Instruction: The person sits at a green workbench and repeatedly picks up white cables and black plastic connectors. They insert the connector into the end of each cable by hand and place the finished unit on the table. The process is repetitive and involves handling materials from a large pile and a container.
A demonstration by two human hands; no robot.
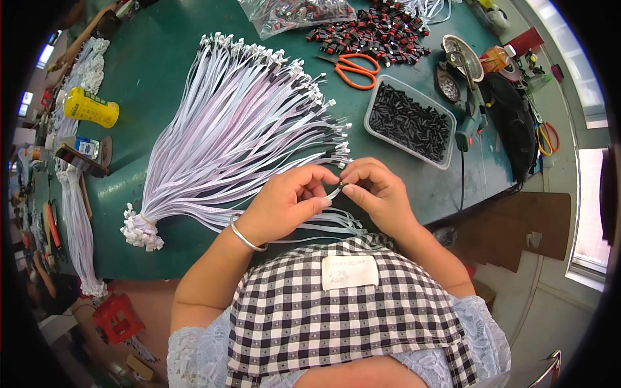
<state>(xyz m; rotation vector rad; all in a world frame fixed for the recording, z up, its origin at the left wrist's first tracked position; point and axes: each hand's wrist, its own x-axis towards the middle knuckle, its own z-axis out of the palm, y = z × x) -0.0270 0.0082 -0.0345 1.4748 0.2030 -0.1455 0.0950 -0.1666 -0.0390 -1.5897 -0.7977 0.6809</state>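
Note:
Close together at the table's near edge, my two hands work on the end of one white cable. My left hand [288,196], with a silver bangle at the wrist, pinches the white cable [334,193] between thumb and fingers. Thumb and forefinger of my right hand [375,191] are closed on a small dark piece at the cable's tip, probably a black sleeve; the fingers partly hide it. Beyond my left hand fans out a large bundle of white and pale pink cables [213,129], tied near the white connectors [142,229]. Many far ends carry black sleeves.
A clear plastic tub [370,123] of short black tubes stands right of the bundle. Behind it lie orange-handled scissors [356,69] and a pile of black-and-red parts [372,32]. A green heat tool [472,126] with a cord is at right, a yellow bottle [90,108] at left.

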